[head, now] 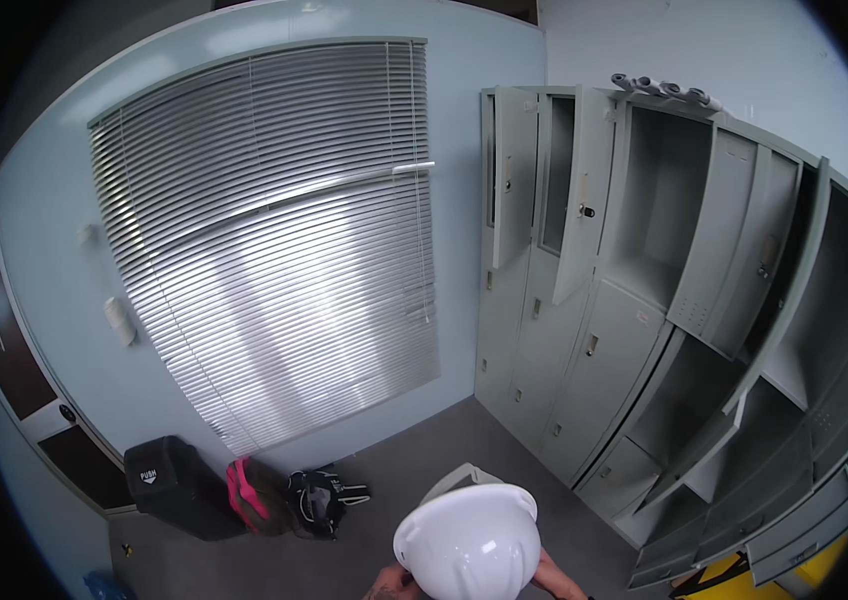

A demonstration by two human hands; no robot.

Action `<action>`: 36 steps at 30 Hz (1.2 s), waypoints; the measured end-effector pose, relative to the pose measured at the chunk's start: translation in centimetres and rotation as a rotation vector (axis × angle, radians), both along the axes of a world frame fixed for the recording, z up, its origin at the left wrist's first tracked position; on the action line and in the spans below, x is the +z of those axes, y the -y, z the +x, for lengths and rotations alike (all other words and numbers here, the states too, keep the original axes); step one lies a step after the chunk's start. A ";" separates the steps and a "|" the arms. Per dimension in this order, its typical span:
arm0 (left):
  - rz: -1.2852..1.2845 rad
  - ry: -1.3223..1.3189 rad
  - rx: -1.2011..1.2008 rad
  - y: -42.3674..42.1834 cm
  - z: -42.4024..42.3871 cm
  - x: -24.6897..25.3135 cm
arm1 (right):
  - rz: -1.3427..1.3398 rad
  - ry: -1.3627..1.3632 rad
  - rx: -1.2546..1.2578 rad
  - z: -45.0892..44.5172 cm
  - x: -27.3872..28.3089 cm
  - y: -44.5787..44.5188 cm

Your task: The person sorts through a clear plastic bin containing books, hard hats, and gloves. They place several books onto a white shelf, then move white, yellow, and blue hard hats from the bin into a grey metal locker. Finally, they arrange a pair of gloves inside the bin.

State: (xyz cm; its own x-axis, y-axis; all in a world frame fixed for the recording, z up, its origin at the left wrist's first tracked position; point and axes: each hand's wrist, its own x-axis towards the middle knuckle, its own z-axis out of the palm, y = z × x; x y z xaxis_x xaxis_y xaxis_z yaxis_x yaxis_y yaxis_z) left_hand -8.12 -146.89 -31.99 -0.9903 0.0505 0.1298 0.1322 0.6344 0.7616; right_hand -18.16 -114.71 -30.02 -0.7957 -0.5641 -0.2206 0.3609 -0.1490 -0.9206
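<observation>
A white hard hat (469, 544) is held up before me at the bottom centre, its glossy ridged shell facing me. A pale strap (461, 477) sticks out past its far rim. My left hand (392, 583) grips the hat's left edge, with the fingertips hidden behind the shell. At the opposite edge, my right hand (553, 579) holds the hat too; its fingers are mostly covered by the shell. Both hands are partly cut off by the frame's lower edge.
Grey metal lockers (626, 300) line the right wall, several doors standing open. Rolled sheets (668, 90) lie on top. Along the blinds (274, 247) wall stand a black push-lid bin (183, 487), a pink-trimmed bag (259, 499) and a black backpack (317, 501). Yellow items (724, 581) sit lower right.
</observation>
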 end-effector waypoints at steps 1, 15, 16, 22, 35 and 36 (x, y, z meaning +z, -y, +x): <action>-0.044 -0.029 0.012 1.1 -2.1 0.8 | -0.004 -0.016 0.016 -2.3 0.1 0.9; 0.535 0.291 -0.296 8.5 -31.6 6.2 | 0.007 0.117 -0.269 -26.6 -0.6 10.1; 0.535 0.295 -0.346 9.4 -35.0 7.1 | 0.005 0.127 -0.326 -28.2 0.2 10.7; 0.458 0.529 -0.748 12.7 -51.7 9.1 | -0.018 0.179 -0.608 -34.0 3.1 13.8; 0.420 0.658 -0.765 14.7 -61.6 7.6 | -0.162 0.181 -0.729 -42.1 1.2 15.5; 0.457 0.698 -0.720 15.6 -62.1 7.2 | -0.086 0.187 -0.717 -42.7 0.6 16.0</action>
State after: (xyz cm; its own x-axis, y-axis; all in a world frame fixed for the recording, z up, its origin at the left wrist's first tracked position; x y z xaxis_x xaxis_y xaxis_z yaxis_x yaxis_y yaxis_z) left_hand -70.18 -162.50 -24.84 -0.6109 0.7353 -0.2935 -0.1927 0.2215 0.9559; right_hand -60.90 -130.71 -29.45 -0.9286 0.0574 -0.3667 0.2974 -0.4757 -0.8278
